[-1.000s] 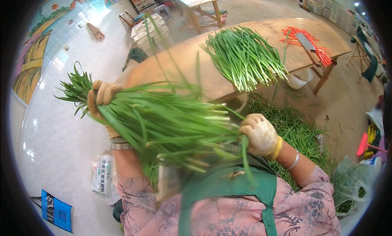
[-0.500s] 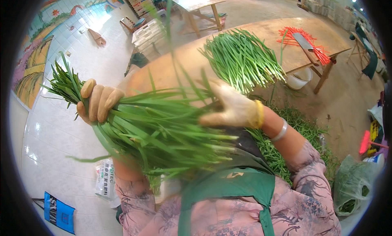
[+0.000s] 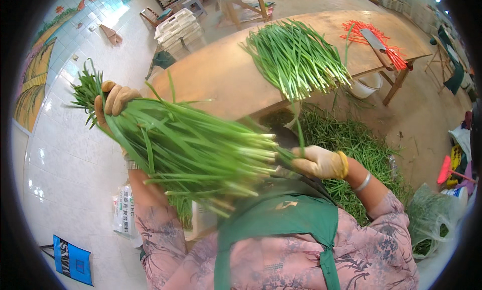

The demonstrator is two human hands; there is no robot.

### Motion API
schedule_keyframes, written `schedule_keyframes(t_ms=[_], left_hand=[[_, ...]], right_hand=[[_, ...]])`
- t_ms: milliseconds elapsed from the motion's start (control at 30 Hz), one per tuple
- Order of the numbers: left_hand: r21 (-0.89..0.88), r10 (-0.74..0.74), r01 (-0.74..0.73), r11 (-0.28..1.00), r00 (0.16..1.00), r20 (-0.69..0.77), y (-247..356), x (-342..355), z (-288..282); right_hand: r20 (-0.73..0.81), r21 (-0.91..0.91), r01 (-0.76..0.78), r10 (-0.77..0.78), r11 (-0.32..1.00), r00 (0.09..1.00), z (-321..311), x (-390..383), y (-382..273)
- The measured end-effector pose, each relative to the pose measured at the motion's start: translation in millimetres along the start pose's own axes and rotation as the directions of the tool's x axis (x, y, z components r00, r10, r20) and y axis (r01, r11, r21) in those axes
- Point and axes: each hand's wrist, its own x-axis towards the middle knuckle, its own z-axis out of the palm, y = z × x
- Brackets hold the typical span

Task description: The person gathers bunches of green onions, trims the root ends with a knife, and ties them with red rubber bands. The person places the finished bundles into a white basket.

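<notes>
Here's the left grip [image 3: 118, 99], gloved, fingers wrapped round the leafy end of a big green bundle [image 3: 186, 137], dark tips poking out beyond the knuckles. From that grip the bundle fans away rightward, its pale stalk ends, slightly blurred, stopping just short of the right grip [image 3: 320, 162]. And that right grip, gloved too, is closed on some loose strands [image 3: 287, 157], one of them rising above it. Ahead of both grips, the table [image 3: 211, 82]: a pile of greens [image 3: 298, 56] lies beyond the right grip, pale ends angled its way. Farther off, ahead and to the right of that grip, a knife [image 3: 372, 40] rests across red-orange strips [image 3: 399, 59]. Just past the right grip, loose greens [image 3: 346, 139] lie scattered over the floor [image 3: 416, 139].
</notes>
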Motion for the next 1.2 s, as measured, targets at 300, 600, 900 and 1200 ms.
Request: schedule_keyframes(t_ms=[300,600,900,1200], left_hand=[[0.13,-0.089,0.127,0.983,0.96,-0.266,2.6,6.3,-33.4],[0.581,0.246,0.512,0.633,0.579,-0.777,-14.6,11.8,-37.8],[0.486,0.285,0.567,0.665,0.408,-0.867,-1.1,-29.5,-136.6],[0.413,0.306,0.632,0.656,0.279,-0.91,-4.5,-33.0,-148.4]], right_hand=[[-0.156,-0.783,-0.294,0.286,0.548,0.946,-36.7,-33.1,1.3],[0.314,0.719,-0.116,-0.172,0.685,0.934,3.0,158.5,-16.6],[0.427,0.579,-0.17,-0.118,0.797,0.897,50.5,88.1,76.8],[-0.028,0.308,-0.097,0.111,0.946,0.993,-2.1,20.8,-80.1]])
